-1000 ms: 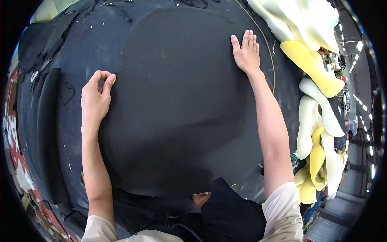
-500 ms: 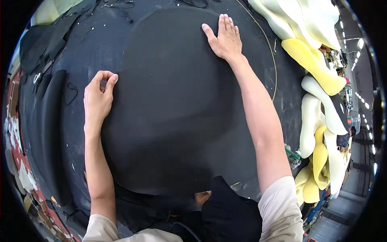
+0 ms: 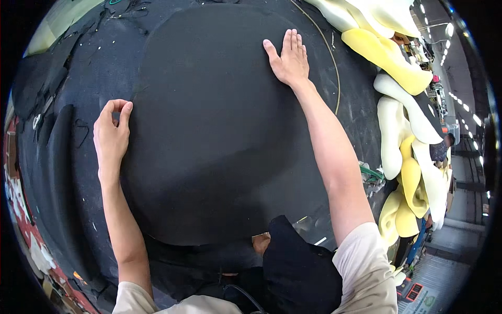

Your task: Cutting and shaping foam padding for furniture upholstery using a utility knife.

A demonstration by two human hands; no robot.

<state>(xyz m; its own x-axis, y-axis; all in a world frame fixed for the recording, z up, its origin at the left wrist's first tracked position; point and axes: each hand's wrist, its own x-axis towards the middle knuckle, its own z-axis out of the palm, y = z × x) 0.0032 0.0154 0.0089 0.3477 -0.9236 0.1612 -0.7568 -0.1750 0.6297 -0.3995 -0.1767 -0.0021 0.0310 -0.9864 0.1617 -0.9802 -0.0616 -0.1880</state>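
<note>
A large black sheet (image 3: 209, 131) with rounded corners, like fabric or thin foam, lies flat in front of me. At its left edge my left hand (image 3: 111, 128) is closed, thumb and forefinger pinched together on the rim. What exactly sits between the fingertips is mostly hidden. Palm down on the sheet's far right part rests my right hand (image 3: 291, 60), fingers stretched out and thumb spread, holding nothing. The sheet's near edge reaches close to my body.
The dark table (image 3: 112, 68) carries a long black roll (image 3: 64, 183) and black scraps (image 3: 39, 83) at left. A thin cord (image 3: 330, 49) curves along the right. Yellow foam pieces (image 3: 384, 57) and white foam pieces (image 3: 393, 131) are piled beyond it.
The whole view has shifted a little. My right hand sits slightly nearer on the sheet, still flat. My left hand keeps its pinch at the left edge.
</note>
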